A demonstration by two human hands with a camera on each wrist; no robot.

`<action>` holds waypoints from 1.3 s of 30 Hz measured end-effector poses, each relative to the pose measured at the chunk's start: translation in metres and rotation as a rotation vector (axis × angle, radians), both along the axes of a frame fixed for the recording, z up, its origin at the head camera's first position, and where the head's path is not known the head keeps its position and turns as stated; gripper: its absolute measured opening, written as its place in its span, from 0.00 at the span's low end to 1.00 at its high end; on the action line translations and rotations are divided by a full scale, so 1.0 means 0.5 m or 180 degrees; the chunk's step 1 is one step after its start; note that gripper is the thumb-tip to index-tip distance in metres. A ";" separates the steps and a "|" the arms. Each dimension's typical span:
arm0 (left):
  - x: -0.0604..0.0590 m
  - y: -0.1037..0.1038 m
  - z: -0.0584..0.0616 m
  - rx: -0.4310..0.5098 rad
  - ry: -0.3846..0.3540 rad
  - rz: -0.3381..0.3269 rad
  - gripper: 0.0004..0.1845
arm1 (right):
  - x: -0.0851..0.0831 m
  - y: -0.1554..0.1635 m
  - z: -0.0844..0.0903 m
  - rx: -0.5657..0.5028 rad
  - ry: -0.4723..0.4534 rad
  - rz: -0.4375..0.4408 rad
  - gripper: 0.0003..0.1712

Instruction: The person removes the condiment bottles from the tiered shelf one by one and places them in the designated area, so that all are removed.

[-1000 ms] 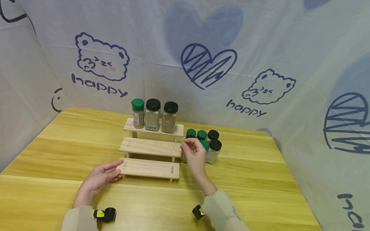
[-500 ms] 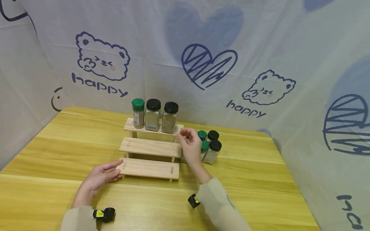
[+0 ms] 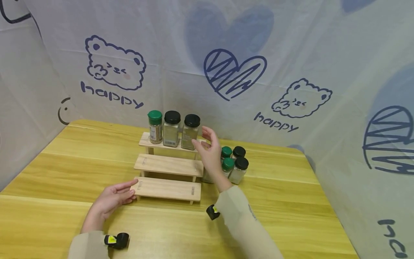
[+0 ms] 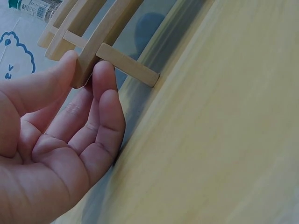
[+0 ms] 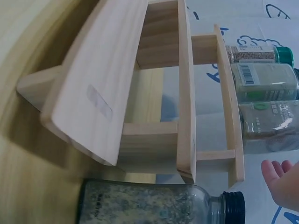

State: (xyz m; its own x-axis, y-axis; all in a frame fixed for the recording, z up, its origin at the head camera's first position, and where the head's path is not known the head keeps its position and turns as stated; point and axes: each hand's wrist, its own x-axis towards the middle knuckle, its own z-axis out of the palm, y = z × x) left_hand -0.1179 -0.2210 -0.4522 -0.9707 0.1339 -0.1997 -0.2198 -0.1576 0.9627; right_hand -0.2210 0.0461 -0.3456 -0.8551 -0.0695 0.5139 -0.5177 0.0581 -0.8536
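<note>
**Hands at the stepped spice rack**

A person is sitting at a yellow wooden desk (image 3: 81, 158) with a three-step wooden rack (image 3: 168, 169) standing in the middle of it. The left hand (image 3: 113, 198) is lying palm up on the desk at the rack's lower left corner, its fingers (image 4: 105, 88) nearly straight and relaxed, the tips touching the end of the lowest step; it is gripping nothing. The right hand (image 3: 208, 153) is hovering at the right end of the top step, fingers spread wide and loosely bent, holding nothing, with the thumb reaching toward the nearest jar.

Three spice jars are standing upright in a row on the top step: a green-capped jar (image 3: 155, 126) on the left, a black-capped jar (image 3: 171, 128) in the middle, and a second black-capped jar (image 3: 190, 131) on the right, just beside the right hand. Whether the thumb is actually touching that jar cannot be told. The middle and lowest steps are carrying no jars.

A cluster of further jars (image 3: 234, 163) with green and black caps is standing on the desk just to the right of the rack, partly hidden behind the right wrist. In the right wrist view, one clear jar of speckled seasoning (image 5: 154, 205) is showing close beside the rack's end.

Behind the desk a pale cloth backdrop (image 3: 291, 54) is hanging, printed with bears, hearts and the word "happy".
</note>
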 end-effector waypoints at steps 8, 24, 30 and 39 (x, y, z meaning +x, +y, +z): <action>0.001 0.001 0.000 0.0023 -0.0003 0.0009 0.18 | -0.040 0.001 0.004 0.0465 0.0073 0.0088 0.34; 0.002 0.001 0.000 0.0018 -0.0001 0.0009 0.19 | -0.069 0.003 0.018 0.0741 0.0222 0.0249 0.29; 0.002 0.000 0.000 0.0019 0.0010 0.0009 0.19 | -0.060 0.002 0.028 0.0720 0.0112 0.0314 0.27; 0.003 -0.002 -0.001 0.0094 0.0047 -0.0026 0.17 | -0.043 -0.001 0.045 0.0516 0.0042 0.0454 0.27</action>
State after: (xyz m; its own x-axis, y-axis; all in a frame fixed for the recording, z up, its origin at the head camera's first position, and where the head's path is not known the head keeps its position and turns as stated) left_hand -0.1164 -0.2217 -0.4525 -0.9723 0.1473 -0.1813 -0.2071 -0.1841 0.9608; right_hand -0.2424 0.0455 -0.3231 -0.8239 -0.2719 0.4972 -0.5416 0.1195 -0.8321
